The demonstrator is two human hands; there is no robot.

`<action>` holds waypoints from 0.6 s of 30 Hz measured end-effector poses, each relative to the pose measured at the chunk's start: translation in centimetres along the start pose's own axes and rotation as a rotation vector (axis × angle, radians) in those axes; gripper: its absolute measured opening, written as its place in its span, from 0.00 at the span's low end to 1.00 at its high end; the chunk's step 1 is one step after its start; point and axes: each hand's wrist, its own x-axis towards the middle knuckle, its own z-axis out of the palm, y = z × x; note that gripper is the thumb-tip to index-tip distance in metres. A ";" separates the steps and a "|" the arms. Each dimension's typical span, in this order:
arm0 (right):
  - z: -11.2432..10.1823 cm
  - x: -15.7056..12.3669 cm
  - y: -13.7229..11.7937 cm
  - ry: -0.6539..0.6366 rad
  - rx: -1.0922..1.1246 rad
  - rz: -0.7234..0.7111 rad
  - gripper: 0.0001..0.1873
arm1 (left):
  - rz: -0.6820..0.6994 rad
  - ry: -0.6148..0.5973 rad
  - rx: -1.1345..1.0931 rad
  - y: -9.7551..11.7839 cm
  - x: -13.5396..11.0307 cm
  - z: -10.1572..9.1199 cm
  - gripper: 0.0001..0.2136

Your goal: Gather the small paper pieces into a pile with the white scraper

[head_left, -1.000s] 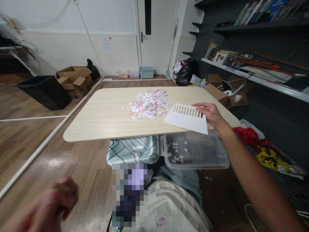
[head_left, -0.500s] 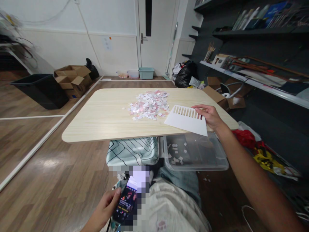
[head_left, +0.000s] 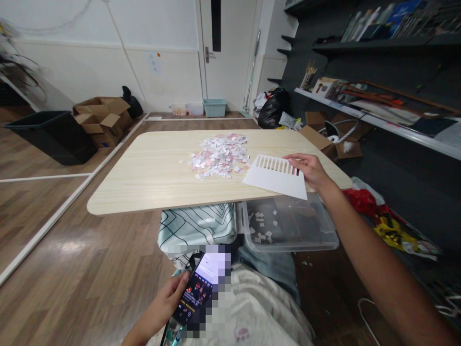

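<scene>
Low over my lap, my left hand (head_left: 173,295) is closed around a smartphone (head_left: 194,293) with its screen lit; part of the phone is blurred out by pixel blocks. My right hand (head_left: 310,169) grips the right end of a white flat scraper (head_left: 275,181) with a row of slots along its upper edge. The scraper rests at or just above the near right part of the pale wooden table (head_left: 144,178). Beyond its left corner lies a heap of small white and pinkish paper pieces (head_left: 221,154).
Under the table's near edge stands a clear plastic bin (head_left: 291,230) holding several white pieces, beside a pale green lined fabric seat (head_left: 196,226). A black trash bin (head_left: 54,137) and cardboard boxes (head_left: 104,120) stand left. Dark shelves (head_left: 382,45) run along the right.
The phone and my left hand have moved slightly up and to the right. The scraper and my right hand stay in nearly the same place over the table; the view has shifted a little.
</scene>
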 end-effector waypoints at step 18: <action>0.4 -0.3 -0.8 0.014 0.005 0.000 0.27 | 0.370 0.870 0.138 6.1 -4.9 -12.4 0.24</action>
